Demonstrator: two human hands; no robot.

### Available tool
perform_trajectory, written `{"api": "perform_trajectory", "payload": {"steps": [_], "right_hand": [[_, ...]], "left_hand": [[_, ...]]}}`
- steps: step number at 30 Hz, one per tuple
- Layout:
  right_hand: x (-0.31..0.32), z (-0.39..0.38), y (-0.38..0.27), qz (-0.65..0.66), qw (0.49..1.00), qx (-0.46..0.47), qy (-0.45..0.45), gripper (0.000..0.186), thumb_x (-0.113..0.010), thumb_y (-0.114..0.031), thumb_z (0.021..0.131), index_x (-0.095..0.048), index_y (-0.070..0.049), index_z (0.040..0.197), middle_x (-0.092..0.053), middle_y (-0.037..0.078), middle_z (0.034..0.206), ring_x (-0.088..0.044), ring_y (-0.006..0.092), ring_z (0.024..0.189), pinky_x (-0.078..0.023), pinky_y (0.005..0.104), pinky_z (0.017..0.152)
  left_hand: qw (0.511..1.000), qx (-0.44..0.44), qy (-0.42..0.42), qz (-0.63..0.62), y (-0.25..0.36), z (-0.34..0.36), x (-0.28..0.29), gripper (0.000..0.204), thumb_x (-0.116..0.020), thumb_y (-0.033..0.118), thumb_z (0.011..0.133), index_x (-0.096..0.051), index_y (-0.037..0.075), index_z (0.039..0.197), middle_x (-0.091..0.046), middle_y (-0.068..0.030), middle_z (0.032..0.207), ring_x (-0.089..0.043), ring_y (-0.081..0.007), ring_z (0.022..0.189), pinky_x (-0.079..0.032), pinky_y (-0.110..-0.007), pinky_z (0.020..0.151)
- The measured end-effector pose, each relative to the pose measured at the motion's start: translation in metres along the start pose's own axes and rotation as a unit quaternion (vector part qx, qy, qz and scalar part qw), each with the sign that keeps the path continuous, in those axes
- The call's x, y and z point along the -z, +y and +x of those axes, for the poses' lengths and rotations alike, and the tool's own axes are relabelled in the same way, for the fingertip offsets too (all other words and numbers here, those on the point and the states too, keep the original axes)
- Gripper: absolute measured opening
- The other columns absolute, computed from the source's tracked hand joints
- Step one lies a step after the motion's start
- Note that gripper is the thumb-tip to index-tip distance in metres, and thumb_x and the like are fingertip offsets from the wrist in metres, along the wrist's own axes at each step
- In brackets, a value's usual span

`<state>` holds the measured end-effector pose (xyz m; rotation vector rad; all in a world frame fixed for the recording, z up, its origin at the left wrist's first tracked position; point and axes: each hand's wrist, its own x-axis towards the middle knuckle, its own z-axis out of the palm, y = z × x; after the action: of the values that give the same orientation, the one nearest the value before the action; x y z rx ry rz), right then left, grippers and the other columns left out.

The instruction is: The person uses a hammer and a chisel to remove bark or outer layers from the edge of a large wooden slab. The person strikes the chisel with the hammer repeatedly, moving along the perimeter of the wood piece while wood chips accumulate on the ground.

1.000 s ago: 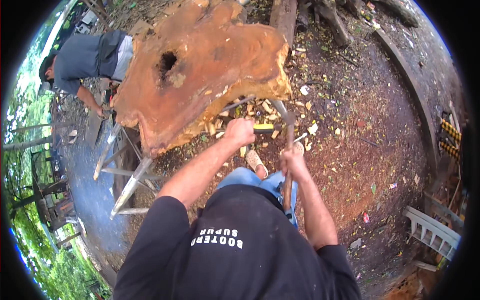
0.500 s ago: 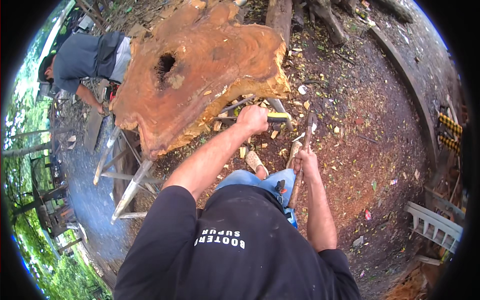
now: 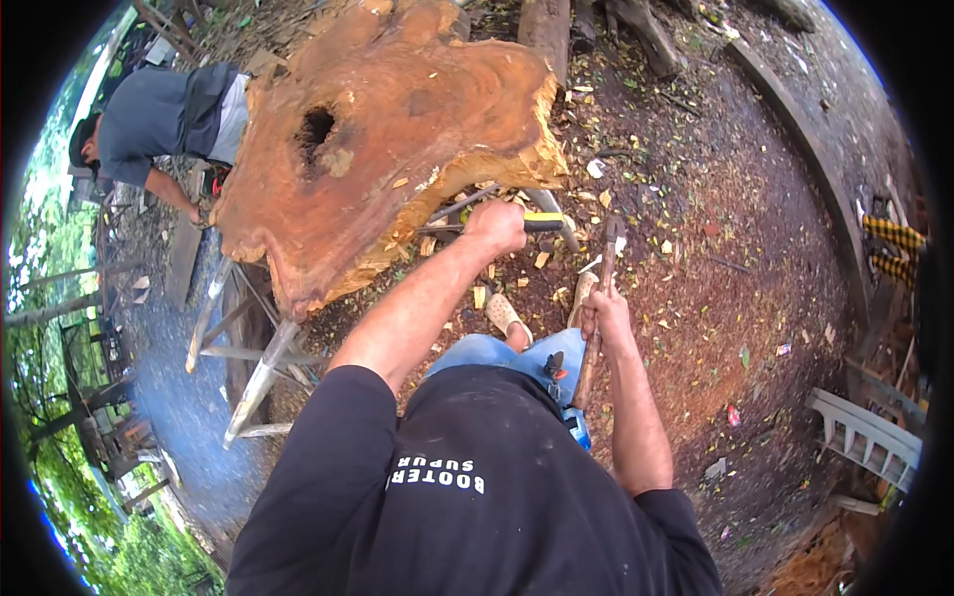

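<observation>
My left hand [image 3: 497,223] grips a tool with a yellow-and-black handle [image 3: 544,223], its dark blade pointing left beneath the chipped edge of the large reddish-brown wood slab [image 3: 388,129]. The slab has a dark hole and rests on pale metal legs [image 3: 263,372]. My right hand [image 3: 604,320] is closed round the wooden handle of a hammer [image 3: 611,233], whose head stands right of the yellow-handled tool, apart from it. The hammer handle runs down beside my jeans. Pale wood chips [image 3: 542,260] lie on the ground around my clogs [image 3: 507,316].
A co-worker [image 3: 164,124] bends at the slab's left, a hand [image 3: 189,209] low by its edge. Logs [image 3: 646,35] lie beyond the slab; a long beam [image 3: 795,129] runs along the right. A grey slatted object [image 3: 860,437] and yellow-and-black striped pieces [image 3: 894,228] lie at the right.
My left hand and its tool have moved slightly up the picture. The hammer's head has swung right, away from the yellow-handled tool, and my right hand has shifted right.
</observation>
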<state>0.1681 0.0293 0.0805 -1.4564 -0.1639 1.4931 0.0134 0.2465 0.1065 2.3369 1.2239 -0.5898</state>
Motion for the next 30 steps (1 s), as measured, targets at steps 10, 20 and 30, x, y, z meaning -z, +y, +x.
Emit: {"api": "perform_trajectory", "payload": {"steps": [10, 20, 30], "right_hand": [[-0.012, 0.018, -0.001, 0.105, 0.993, -0.032, -0.040, 0.008, -0.054, -0.006, 0.087, -0.046, -0.007, 0.089, -0.049, 0.002, 0.060, -0.047, 0.0129, 0.041, -0.043, 0.0305, 0.034], [-0.022, 0.025, -0.017, 0.106, 0.993, -0.040, -0.029, 0.009, -0.054, -0.006, 0.085, -0.046, -0.008, 0.089, -0.048, 0.000, 0.060, -0.047, 0.0116, 0.040, -0.044, 0.0301, 0.032], [-0.047, 0.028, -0.001, 0.032, 0.991, -0.089, -0.099, 0.009, -0.054, -0.006, 0.086, -0.045, -0.008, 0.089, -0.049, 0.001, 0.060, -0.046, 0.0120, 0.039, -0.040, 0.0292, 0.034]], "left_hand": [[0.999, 0.036, 0.000, -0.026, -0.006, 0.012, -0.002, 0.025, -0.064, 0.018, 0.073, -0.072, 0.008, 0.094, -0.072, -0.0164, 0.092, -0.070, -0.0325, 0.089, -0.056, -0.043, 0.083], [0.998, 0.056, 0.016, -0.040, -0.008, 0.004, 0.006, 0.028, -0.064, 0.017, 0.075, -0.074, 0.005, 0.097, -0.071, -0.0182, 0.103, -0.069, -0.0345, 0.097, -0.054, -0.040, 0.090], [0.991, 0.128, 0.011, -0.041, -0.052, -0.027, -0.008, 0.027, -0.064, 0.021, 0.077, -0.074, 0.006, 0.096, -0.073, -0.0168, 0.096, -0.071, -0.0309, 0.091, -0.056, -0.041, 0.085]]}}
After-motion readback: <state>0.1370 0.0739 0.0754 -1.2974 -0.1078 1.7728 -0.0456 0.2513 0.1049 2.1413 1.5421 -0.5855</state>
